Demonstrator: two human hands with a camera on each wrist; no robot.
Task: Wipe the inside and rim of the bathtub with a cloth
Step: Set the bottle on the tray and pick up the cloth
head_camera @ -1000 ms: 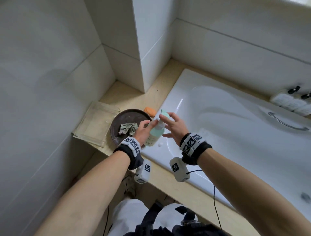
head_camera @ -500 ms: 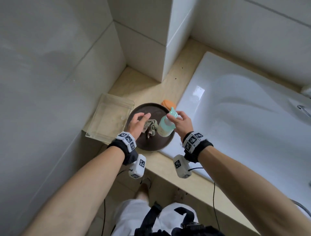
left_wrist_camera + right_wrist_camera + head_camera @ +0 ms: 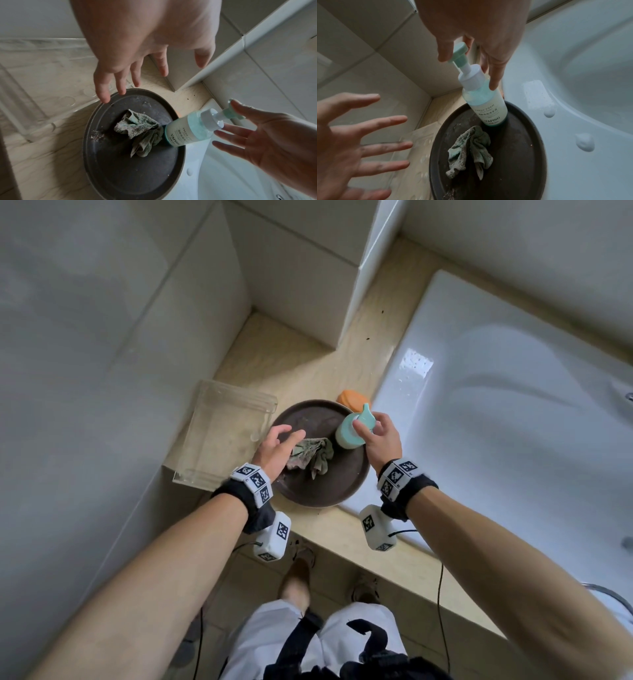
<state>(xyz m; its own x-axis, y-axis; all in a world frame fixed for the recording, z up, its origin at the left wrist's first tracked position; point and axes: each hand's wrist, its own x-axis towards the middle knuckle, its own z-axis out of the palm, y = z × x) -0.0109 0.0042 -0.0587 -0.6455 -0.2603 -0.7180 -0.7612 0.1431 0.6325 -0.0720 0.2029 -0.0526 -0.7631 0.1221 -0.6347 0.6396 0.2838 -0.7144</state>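
A crumpled grey-green cloth [image 3: 310, 455] [image 3: 139, 129] [image 3: 469, 151] lies in the middle of a dark round tray [image 3: 325, 498] [image 3: 128, 175] on the ledge beside the white bathtub [image 3: 513, 422]. My left hand [image 3: 277, 445] [image 3: 128, 67] hovers just above the cloth with spread, straight fingers and holds nothing. My right hand [image 3: 380, 436] [image 3: 471, 40] lightly pinches a mint foam pump bottle [image 3: 347, 434] [image 3: 484, 105] near its top. The bottle is tilted, with its base on the tray next to the cloth.
A clear plastic box [image 3: 222, 436] sits left of the tray against the wall. An orange object [image 3: 352, 398] lies behind the tray. Dollops of white foam [image 3: 584, 142] dot the tub's rim. A tiled column [image 3: 308, 268] stands behind the ledge.
The right hand carried the bottle from over the tub's rim to the tray and set its base down. The left hand let go of the bottle and moved over the cloth.
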